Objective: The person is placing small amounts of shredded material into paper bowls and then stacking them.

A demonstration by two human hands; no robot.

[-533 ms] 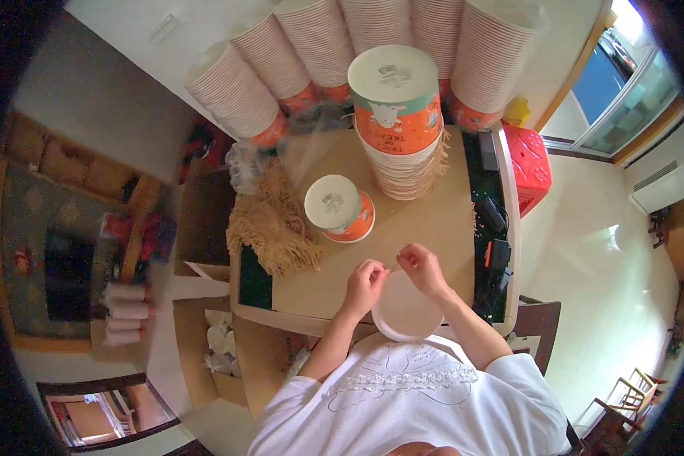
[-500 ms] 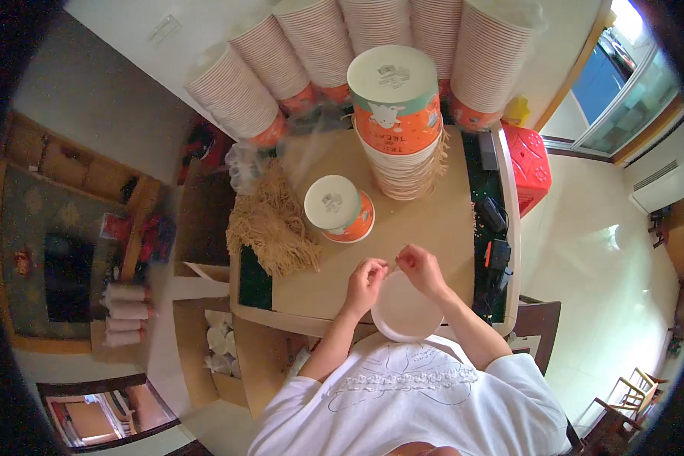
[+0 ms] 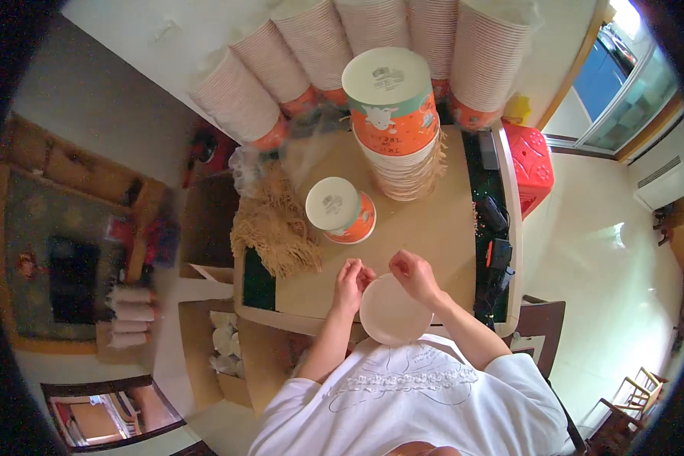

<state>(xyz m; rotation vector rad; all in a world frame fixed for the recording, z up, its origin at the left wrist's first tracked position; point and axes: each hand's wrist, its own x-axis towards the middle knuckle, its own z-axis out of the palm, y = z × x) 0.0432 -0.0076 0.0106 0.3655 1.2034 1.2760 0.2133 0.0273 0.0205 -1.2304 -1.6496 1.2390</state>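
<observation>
Close to my body, at the table's front edge, is a round white paper tub (image 3: 396, 310), its pale round face turned up toward me. My left hand (image 3: 351, 284) is closed at the tub's upper left rim, fingertips pinched. Over the upper right rim, my right hand (image 3: 414, 277) is closed too, its fingers curled together. Whatever is in either pinch is too small to make out. Beyond my hands stands a short upside-down orange and green paper bucket (image 3: 333, 204). A pile of brown twine cords (image 3: 273, 228) lies to its left.
A tall upside-down stack of printed buckets (image 3: 394, 125) stands at the middle back, with twine hanging at its side. Several wrapped bucket stacks (image 3: 490, 57) line the wall. Black devices (image 3: 498, 254) lie along the right edge, near a red stool (image 3: 527, 167). An open carton (image 3: 224, 342) sits lower left.
My hands have moved apart; the left one has shifted left and slightly down. The white tub has shifted a little left. Earlier a thin strand seemed to run between my fingertips.
</observation>
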